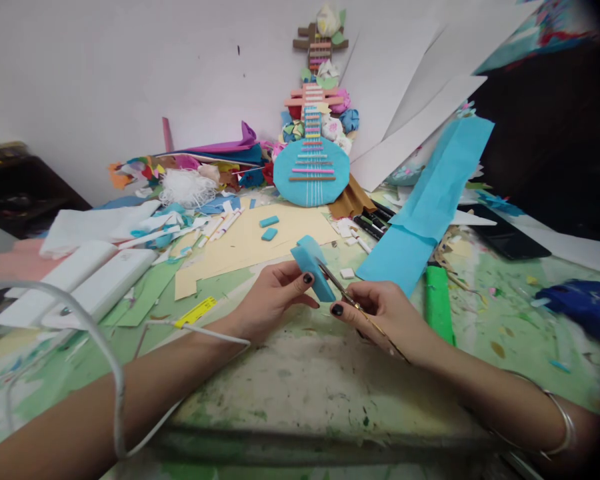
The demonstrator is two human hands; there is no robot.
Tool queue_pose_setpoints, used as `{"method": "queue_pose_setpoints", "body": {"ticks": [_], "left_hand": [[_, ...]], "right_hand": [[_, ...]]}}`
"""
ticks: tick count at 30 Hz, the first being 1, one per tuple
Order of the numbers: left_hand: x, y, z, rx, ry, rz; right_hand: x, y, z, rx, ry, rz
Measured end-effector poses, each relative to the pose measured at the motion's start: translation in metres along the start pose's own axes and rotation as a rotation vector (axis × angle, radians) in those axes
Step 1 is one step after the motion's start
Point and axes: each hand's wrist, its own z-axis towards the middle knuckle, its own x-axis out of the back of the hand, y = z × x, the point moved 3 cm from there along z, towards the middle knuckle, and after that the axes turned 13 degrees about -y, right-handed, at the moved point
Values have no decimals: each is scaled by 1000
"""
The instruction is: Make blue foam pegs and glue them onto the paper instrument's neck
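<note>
Between thumb and fingers, my left hand [281,291] pinches a folded blue strip [312,268] that looks like paper or thin foam. In my right hand [380,310] is a pair of scissors [344,291], its handles partly hidden by the fingers. The blades meet the right side of the blue strip. Two small blue pieces [269,227] lie on a cream sheet [220,260] just beyond my hands. A small white block [347,273] rests close to the scissors' tips.
A blue paper instrument model [312,171] leans on the wall at the back. To the right are a long blue paper sheet [420,220], a green strip [439,300] and a black phone [505,235]. A white cable [115,373] loops across my left forearm.
</note>
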Motion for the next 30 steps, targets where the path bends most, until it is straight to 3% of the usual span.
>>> {"method": "queue_pose_setpoints", "body": {"ticks": [30], "left_hand": [[-2,-6,1,18,40,26]], "right_hand": [[-2,1,2,11,75,-77]]}}
